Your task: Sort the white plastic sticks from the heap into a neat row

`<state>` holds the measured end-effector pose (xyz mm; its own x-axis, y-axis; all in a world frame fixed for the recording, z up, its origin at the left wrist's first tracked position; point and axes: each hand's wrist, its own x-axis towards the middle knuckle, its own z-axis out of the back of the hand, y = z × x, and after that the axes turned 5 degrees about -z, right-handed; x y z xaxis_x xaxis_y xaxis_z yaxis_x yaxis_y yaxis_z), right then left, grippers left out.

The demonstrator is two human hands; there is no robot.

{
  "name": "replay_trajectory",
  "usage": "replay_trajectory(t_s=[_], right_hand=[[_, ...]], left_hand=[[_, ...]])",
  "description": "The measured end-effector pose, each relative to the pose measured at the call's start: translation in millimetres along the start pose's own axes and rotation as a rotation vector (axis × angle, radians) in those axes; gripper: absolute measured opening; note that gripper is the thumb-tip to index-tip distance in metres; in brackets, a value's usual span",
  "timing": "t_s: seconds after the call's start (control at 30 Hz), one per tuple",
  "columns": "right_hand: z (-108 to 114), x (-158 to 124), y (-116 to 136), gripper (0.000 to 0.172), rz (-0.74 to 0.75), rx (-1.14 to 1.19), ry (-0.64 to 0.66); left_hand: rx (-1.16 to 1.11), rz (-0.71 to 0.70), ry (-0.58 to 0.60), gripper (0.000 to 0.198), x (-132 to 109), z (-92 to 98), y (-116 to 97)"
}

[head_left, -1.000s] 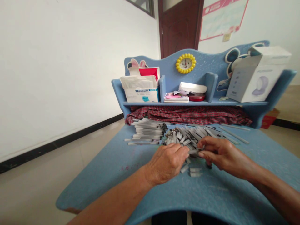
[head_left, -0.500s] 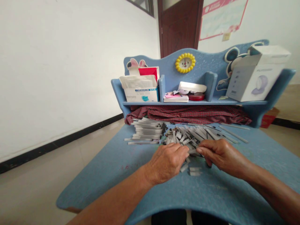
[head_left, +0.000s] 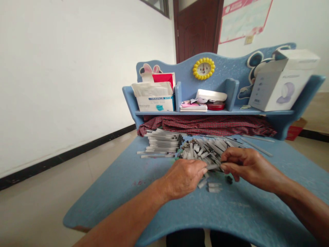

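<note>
My left hand (head_left: 186, 176) is closed in a pinch on a short translucent pen (head_left: 212, 167) that lies level in front of the pile. My right hand (head_left: 241, 166) pinches at the pen's right end, where a small dark bit shows between thumb and fingers. Just behind both hands spreads a loose heap of clear pen parts and caps (head_left: 197, 149). Neatly stacked pens (head_left: 163, 141) with black ends lie to the left. Below the pen, a few clear caps (head_left: 214, 187) and small black pieces (head_left: 229, 179) rest on the blue table.
Along the back of the blue table (head_left: 115, 192) runs a folded red checked cloth (head_left: 205, 125) under a shelf (head_left: 159, 113). The shelf bears a mask box (head_left: 155, 104), a white case (head_left: 211, 95) and a tall white box (head_left: 280, 84). Loose thin tubes (head_left: 257, 146) lie at right.
My right hand has shifted slightly right, and more of the pen shows between the hands. Small black pieces below the right hand are now uncovered. My left hand has barely moved.
</note>
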<state>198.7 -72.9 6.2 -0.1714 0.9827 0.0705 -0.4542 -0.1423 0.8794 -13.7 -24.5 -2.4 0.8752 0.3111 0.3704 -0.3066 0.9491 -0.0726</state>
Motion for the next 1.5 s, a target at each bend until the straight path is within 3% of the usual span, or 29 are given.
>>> replay_trajectory(t_s=[0.4,0.7,0.87,1.03,1.2,1.3,1.5], right_hand=[[-13,3,-6,0.011,-0.008,0.117,0.001],[-2,3,-4,0.014,-0.015,0.123,-0.040],[7,7,-10,0.020,0.002,-0.090,-0.214],[14,14,-22,0.023,0.001,-0.611,-0.483],[13,21,-30,0.027,-0.089,-0.944,-0.419],[12,23,-31,0.027,-0.102,-0.979,-0.374],[9,21,-31,0.027,-0.085,-0.964,-0.448]], left_hand=[[-0.011,-0.007,-0.006,0.020,0,-0.6,-2],[0.028,-0.015,-0.022,0.018,-1,-1.0,-1],[0.073,-0.008,-0.005,0.019,-1,-0.6,-1],[0.080,0.014,0.002,0.019,0,-2.3,0],[0.088,0.033,0.026,0.019,0,-3.8,0],[0.089,0.032,0.035,0.018,0,-3.5,-1],[0.099,0.042,0.033,0.017,0,-2.6,-1]])
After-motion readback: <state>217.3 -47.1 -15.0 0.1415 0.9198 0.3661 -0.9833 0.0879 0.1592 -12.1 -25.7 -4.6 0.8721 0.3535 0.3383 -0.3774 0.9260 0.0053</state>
